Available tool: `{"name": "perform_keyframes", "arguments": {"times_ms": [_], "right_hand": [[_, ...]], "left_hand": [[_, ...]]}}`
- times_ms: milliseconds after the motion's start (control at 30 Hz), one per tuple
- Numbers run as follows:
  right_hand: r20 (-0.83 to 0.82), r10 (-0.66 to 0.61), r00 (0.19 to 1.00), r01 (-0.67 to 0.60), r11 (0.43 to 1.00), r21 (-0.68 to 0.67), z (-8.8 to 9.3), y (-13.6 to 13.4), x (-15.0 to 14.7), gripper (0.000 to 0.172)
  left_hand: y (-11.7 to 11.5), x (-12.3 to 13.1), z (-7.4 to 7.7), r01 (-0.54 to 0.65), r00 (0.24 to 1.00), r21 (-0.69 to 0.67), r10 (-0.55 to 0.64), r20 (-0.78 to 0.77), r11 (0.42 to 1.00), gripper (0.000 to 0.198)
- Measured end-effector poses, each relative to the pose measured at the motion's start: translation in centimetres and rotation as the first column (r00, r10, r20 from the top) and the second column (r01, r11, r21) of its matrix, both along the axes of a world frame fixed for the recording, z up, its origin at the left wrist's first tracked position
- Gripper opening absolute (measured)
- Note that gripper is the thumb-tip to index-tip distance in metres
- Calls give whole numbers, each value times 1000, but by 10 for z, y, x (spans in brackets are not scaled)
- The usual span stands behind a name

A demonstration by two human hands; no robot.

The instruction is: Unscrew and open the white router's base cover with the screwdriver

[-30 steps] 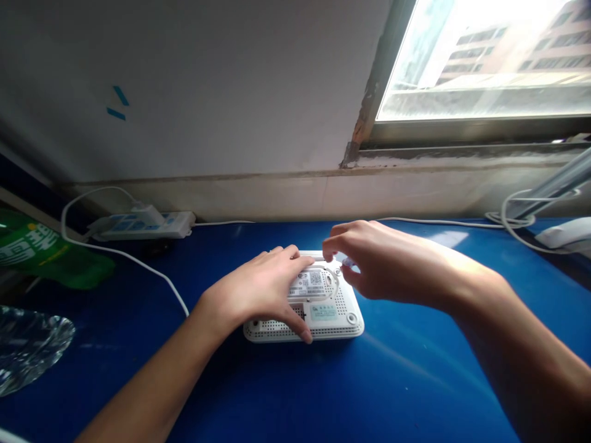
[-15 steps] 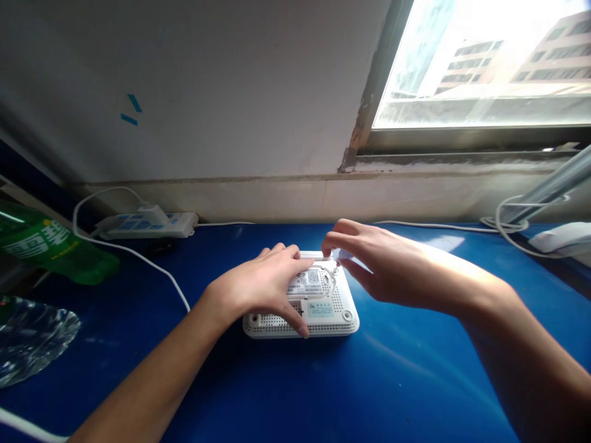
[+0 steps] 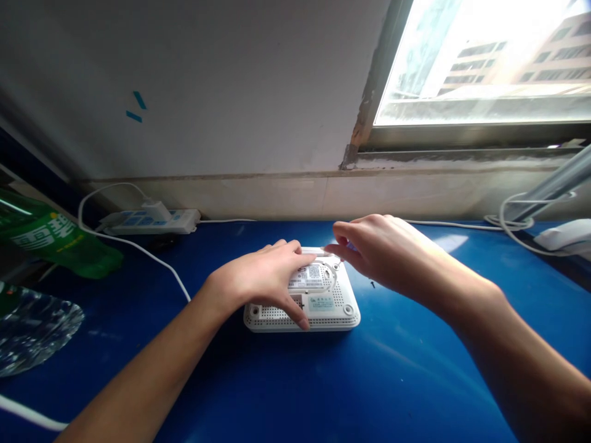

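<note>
A white router (image 3: 341, 295) lies on the blue tabletop with its vented, labelled underside up. My left hand (image 3: 268, 277) spans its left half, thumb near the front edge and fingers toward the far edge, gripping it against the table. At the far right corner, my right hand (image 3: 373, 249) is closed around a small screwdriver with a pale purple handle (image 3: 351, 246). The thin shaft points at the corner screw hole; whether its tip is seated there I cannot tell. A small dark screw (image 3: 373, 284) rests on the table just right of the router.
At the left lie a green soda bottle (image 3: 60, 237) and a clear plastic bottle or wrapper (image 3: 37, 329). A white power strip (image 3: 184, 221) with a plugged-in cable stands along the wall. Coiled white cable (image 3: 508, 221) wraps a metal pole (image 3: 549, 184) at the back right.
My right hand has turned at the wrist, its fingers rolling over the screwdriver. The dark screw on the table now shows beneath that hand. My left hand stays on the router.
</note>
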State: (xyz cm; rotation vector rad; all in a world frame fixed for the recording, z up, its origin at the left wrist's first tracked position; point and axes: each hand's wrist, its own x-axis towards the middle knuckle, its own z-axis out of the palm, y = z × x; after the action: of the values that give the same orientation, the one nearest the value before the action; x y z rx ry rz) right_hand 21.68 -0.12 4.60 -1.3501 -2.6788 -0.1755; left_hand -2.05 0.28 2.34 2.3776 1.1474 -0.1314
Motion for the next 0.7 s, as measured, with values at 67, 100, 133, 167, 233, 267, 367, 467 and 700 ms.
{"name": "perform_keyframes", "arguments": {"times_ms": [67, 100, 133, 167, 233, 267, 367, 467, 700], "right_hand": [[-98, 77, 992, -80, 997, -21, -3, -1, 2, 13], [-149, 125, 981, -132, 991, -37, -4, -1, 4, 19], [-191, 162, 968, -176, 983, -57, -6, -1, 5, 24], [-222, 181, 958, -203, 976, -80, -6, 0, 6, 27], [-254, 184, 949, -221, 967, -126, -7, 3, 9, 27], [-260, 179, 949, -218, 967, -133, -7, 4, 10, 28], [-246, 175, 953, -204, 974, -97, -5, 10, 11, 33], [-169, 156, 973, -165, 985, -43, -3, 11, 9, 19], [-121, 127, 984, -130, 991, -24, -7, 4, 9, 16]], "left_hand": [[0, 0, -1, -7, 1000, -5, 7, -12, 1000, 97], [0, 0, -1, -12, 1000, -11, 12, -19, 1000, 98], [0, 0, -1, -17, 1000, -15, 16, -26, 1000, 99], [0, 0, -1, -21, 999, -17, 20, -30, 1000, 100], [0, 0, -1, -18, 999, -12, 18, -32, 1000, 100], [0, 0, -1, -11, 999, -9, 11, -30, 1000, 99], [0, 0, -1, 1, 1000, -8, -1, -27, 1000, 99], [0, 1, 0, -15, 1000, -11, 15, -25, 1000, 103], [1, -1, -3, -17, 1000, -24, 17, -19, 1000, 102]]}}
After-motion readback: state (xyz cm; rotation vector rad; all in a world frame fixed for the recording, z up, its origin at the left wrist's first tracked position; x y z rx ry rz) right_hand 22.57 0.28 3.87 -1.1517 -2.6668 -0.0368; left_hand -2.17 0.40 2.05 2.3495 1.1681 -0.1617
